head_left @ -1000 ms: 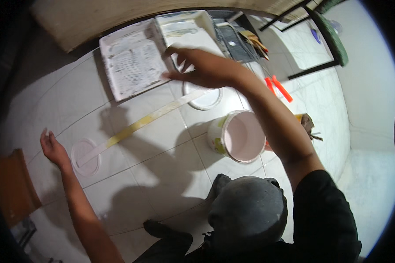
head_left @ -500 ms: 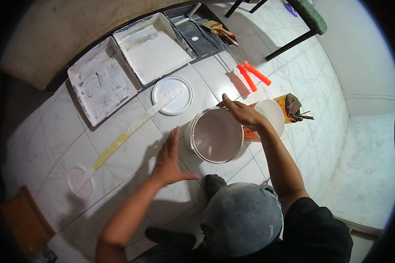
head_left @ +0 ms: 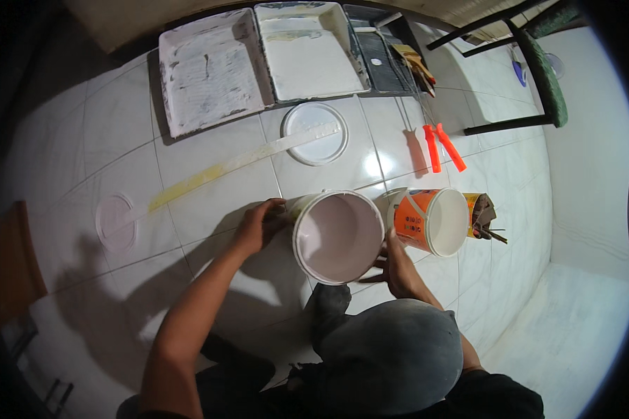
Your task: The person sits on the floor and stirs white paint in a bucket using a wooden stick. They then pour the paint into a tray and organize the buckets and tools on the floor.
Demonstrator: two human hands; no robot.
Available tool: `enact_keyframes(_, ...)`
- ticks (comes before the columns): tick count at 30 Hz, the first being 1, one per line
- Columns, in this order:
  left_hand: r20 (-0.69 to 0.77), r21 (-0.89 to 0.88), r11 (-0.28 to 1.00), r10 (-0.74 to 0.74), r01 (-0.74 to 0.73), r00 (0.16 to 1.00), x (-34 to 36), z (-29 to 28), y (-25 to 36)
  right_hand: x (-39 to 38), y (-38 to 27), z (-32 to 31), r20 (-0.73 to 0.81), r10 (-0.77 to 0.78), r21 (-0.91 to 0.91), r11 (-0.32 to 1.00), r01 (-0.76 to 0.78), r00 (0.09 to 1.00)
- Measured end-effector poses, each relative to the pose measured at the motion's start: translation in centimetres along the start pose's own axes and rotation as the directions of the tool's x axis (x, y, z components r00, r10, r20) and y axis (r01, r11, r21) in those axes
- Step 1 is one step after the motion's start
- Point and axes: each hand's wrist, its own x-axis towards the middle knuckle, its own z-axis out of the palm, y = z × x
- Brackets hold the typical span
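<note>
A white bucket (head_left: 337, 236) holding pale pink paint stands on the tiled floor in front of me. My left hand (head_left: 258, 227) grips its left wall near the rim. On the opposite side my right hand (head_left: 396, 264) holds the bucket's lower right wall. An orange-and-white bucket (head_left: 430, 220) stands right beside it, touching or nearly touching. A round white lid (head_left: 316, 133) lies farther out, with a long flat stir stick (head_left: 237, 162) laid across it.
Two white-smeared paint trays (head_left: 213, 70) (head_left: 311, 49) and a dark tray (head_left: 384, 49) line the far wall. Orange-handled tools (head_left: 442, 146), a small can of tools (head_left: 482, 213), a small round lid (head_left: 115, 222), chair legs (head_left: 517, 70) and a wooden piece (head_left: 3, 258) surround the spot.
My right hand came back from the trays and my left hand left the floor by the small lid. Both now grip the pink-paint bucket, which sits closer to me.
</note>
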Motion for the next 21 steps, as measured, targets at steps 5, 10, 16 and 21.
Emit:
enact_keyframes(5,0.067,-0.180,0.984,0.000,0.012,0.998,-0.4,-0.1,-1.2,0.1,2.7,-3.1,0.173,-0.428,-0.568,0.693,0.445,0.887)
enact_keyframes(10,0.034,-0.260,0.953,0.169,-0.154,0.985,-1.2,1.4,1.3,4.7,3.7,-6.7,0.431,-0.743,-0.552,0.231,0.801,0.511)
enact_keyframes(16,-0.202,-0.228,0.936,0.224,-0.268,0.953,-1.6,5.1,-2.5,10.6,6.1,-5.2,0.517,-0.589,-0.595,0.274,0.755,0.621)
enact_keyframes(21,-0.234,-0.345,0.909,0.159,-0.235,0.959,-2.8,5.7,-1.3,11.5,8.5,-0.6,0.427,-0.576,-0.431,0.548,0.717,0.697)
